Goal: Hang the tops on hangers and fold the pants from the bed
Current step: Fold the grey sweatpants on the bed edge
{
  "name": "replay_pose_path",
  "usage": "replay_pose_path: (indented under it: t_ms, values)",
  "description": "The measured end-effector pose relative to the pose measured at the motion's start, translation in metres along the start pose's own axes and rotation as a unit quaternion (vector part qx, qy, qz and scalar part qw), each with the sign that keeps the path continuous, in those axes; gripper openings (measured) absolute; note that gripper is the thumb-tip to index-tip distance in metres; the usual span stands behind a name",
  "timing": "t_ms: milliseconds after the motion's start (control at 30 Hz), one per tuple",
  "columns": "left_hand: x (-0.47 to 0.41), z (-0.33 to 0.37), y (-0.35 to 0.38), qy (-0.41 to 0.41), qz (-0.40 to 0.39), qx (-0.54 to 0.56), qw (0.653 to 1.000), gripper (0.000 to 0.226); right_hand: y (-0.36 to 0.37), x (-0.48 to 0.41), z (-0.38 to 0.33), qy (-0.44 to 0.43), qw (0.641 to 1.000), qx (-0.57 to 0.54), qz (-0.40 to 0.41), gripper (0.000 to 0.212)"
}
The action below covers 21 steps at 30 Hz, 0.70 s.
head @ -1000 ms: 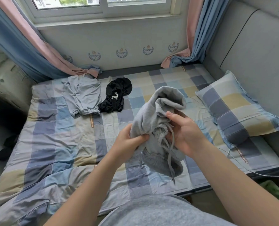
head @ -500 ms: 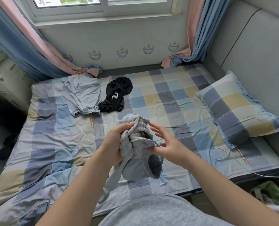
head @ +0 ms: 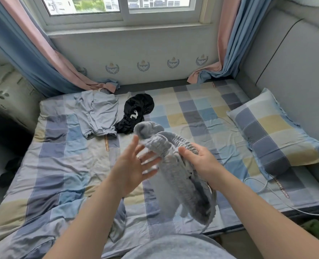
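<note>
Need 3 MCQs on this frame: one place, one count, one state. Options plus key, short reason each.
1. Where does the black garment lie?
A) in a basket
B) just right of the light blue garment
C) on a chair

2. How many garments lie loose on the bed?
A) two
B) three
C) four

3. The left hand is:
A) a closed fist
B) open, fingers spread straight
C) gripping a hanger

Key:
1 B, the two lie side by side near the window end.
2 A, only those two; the right hand holds the grey pants up.
3 B, its fingers are straight.

Motion-blurred left fingers (head: 147,159)
</note>
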State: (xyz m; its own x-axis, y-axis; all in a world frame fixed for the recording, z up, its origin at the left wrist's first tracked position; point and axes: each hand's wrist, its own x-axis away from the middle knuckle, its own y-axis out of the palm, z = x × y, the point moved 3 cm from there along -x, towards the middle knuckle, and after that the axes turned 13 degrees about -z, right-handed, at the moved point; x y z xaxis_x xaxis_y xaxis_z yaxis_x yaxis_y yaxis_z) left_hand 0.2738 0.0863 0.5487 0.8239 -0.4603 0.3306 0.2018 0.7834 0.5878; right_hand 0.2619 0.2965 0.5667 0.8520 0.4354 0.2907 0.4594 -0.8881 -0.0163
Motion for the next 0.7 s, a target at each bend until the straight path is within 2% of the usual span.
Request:
replay_pose_path:
  t_ms: [67,133,200,267,333,400,467,567,633,700]
  values:
    - [-0.003,-0.01,0.009,-0.051,-0.022,-0.056,0.997,0.058,0.0,-0.003,-0.003,0.008,1.0,-0.021,0.017,0.035]
    - [-0.006,-0.017,0.02,-0.081,-0.024,-0.117,0.99,0.056,0.001,-0.006,-0.006,0.002,0.998,-0.058,0.022,0.023]
    - [-0.011,-0.021,0.025,-0.066,-0.007,-0.139,0.988,0.059,-0.001,-0.009,-0.01,-0.017,0.996,-0.085,0.025,0.023]
    - [-0.015,-0.023,0.023,-0.039,0.024,-0.142,0.989,0.051,-0.008,-0.01,-0.016,-0.05,0.995,-0.076,0.049,0.025]
    - [-0.017,-0.022,0.017,0.001,0.081,-0.172,0.982,0.034,-0.02,-0.008,-0.019,-0.079,0.992,-0.057,0.086,0.016]
    - [-0.019,-0.017,0.01,0.043,0.146,-0.219,0.964,0.03,-0.034,-0.005,-0.014,-0.073,0.989,-0.03,0.122,0.011]
    - [-0.02,-0.008,0.005,0.087,0.18,-0.254,0.946,0.034,-0.049,-0.005,0.002,-0.025,0.987,0.004,0.161,0.01]
    - [-0.023,0.008,0.004,0.134,0.181,-0.308,0.924,0.03,-0.06,-0.005,0.038,0.128,0.976,0.035,0.174,0.009]
    - [-0.024,0.016,0.006,0.15,0.16,-0.355,0.909,0.031,-0.055,-0.001,0.058,0.247,0.961,0.062,0.103,0.009]
    - [-0.023,0.021,0.01,0.152,0.131,-0.412,0.889,0.028,-0.047,0.001,0.069,0.331,0.934,0.135,0.021,0.019]
